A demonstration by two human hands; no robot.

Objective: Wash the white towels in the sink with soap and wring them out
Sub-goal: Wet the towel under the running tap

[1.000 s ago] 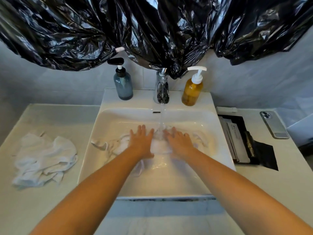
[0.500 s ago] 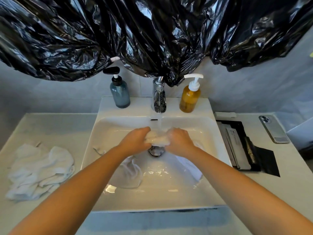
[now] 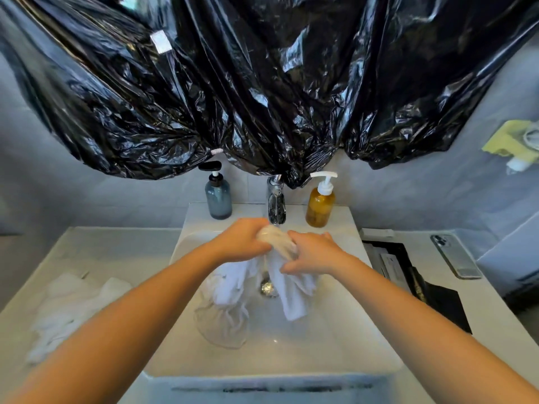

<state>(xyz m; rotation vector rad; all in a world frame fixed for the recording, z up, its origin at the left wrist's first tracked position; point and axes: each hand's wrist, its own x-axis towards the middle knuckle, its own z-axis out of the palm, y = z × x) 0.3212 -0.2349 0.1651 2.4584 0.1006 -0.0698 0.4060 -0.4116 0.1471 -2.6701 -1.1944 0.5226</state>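
Wringing step, we judge: our left hand (image 3: 243, 242) and right hand (image 3: 316, 253) clamp the bunched white cloth towel (image 3: 277, 242); next, counter-twist firmly.

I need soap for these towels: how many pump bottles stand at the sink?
2. A blue-grey bottle with a black pump stands left of the chrome faucet, and an amber bottle with a white pump stands right of it, both on the sink's back ledge. None seems hidden.

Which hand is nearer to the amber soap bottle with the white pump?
The right hand. It is just in front of the amber soap bottle, gripping the towel; the left hand grips it beyond the faucet.
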